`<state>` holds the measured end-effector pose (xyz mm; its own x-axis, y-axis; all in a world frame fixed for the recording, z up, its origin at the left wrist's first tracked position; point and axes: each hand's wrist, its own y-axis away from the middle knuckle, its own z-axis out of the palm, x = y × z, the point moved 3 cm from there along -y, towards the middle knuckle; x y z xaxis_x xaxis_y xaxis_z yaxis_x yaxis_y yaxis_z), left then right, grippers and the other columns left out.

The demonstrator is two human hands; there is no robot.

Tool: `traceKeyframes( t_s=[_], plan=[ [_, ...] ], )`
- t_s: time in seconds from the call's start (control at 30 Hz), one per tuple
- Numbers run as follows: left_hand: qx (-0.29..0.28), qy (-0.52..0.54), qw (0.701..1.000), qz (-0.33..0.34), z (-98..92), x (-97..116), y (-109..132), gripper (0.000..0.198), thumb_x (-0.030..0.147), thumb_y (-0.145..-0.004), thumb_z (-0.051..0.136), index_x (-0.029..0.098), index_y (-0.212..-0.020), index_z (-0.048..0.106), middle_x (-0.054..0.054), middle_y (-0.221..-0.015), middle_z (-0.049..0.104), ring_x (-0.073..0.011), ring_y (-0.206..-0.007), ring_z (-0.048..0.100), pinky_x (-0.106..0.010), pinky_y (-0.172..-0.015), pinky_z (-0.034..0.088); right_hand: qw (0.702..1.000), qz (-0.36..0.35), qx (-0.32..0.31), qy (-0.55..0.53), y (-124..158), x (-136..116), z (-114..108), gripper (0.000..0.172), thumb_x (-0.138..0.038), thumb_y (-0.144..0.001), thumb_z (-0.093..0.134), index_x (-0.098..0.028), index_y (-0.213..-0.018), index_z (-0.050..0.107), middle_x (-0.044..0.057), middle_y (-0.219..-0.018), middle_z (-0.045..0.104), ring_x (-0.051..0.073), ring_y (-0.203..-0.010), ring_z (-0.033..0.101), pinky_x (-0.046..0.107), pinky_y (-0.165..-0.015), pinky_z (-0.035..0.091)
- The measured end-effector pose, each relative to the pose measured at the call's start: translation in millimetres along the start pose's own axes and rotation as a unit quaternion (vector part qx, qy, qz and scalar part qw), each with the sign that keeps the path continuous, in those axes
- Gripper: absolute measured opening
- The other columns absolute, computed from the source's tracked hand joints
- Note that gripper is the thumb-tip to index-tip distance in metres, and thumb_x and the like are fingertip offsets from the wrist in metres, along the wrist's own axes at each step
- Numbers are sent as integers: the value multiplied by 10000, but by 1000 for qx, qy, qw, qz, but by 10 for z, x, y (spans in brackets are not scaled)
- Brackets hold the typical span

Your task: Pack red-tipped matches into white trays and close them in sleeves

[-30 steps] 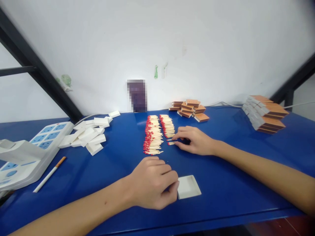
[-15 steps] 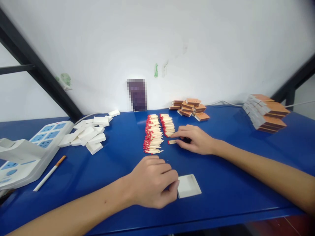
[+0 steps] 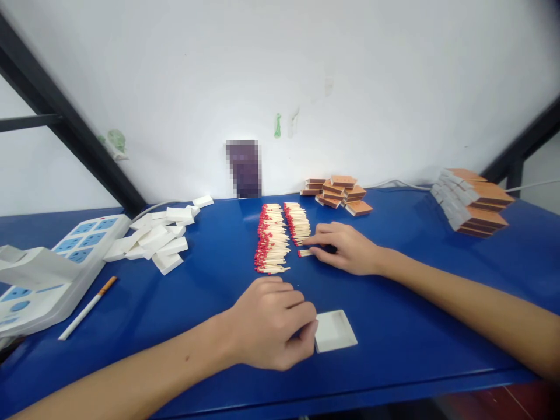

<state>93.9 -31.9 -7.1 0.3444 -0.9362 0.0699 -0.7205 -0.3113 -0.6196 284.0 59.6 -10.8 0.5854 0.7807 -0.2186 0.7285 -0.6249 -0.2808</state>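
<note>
My left hand is curled, its thumb and forefinger closed on the left edge of an open white matchbox tray lying flat. No matches show in the tray. My right hand rests beside the smaller row of red-headed matches. Its thumb and forefinger are apart: the forefinger touches the near end of that row, and the thumb is at a few separated matches. To the left of this row lies a larger pile of matches, heads pointing left.
White matchbox trays lie heaped at the left, near a power strip and a cigarette. Orange matchbox sleeves are piled by the wall. Stacked matchboxes stand at the right. A blurred purple object leans on the wall.
</note>
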Motion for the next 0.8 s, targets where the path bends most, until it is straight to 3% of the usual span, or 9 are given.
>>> traceKeyframes(
  t_s=[0.3,0.8],
  plan=[
    [1,4,1000,-1,-8,4,-2,196,163,-826,502,172,-653,595,19,-522,486,-118,-466,410,-281,-472,312,1000,20,-20,7,-7,20,7,354,-335,-987,458,-193,-1267,623,62,-909,588,182,-786,545,307,-710,379],
    [-3,3,1000,1,8,-2,5,207,170,-840,488,176,-661,592,18,-523,488,-121,-463,419,-283,-462,318,1000,15,-19,2,-11,4,-1,345,-343,-991,449,-205,-1236,648,65,-903,596,178,-770,546,306,-708,387]
  ],
)
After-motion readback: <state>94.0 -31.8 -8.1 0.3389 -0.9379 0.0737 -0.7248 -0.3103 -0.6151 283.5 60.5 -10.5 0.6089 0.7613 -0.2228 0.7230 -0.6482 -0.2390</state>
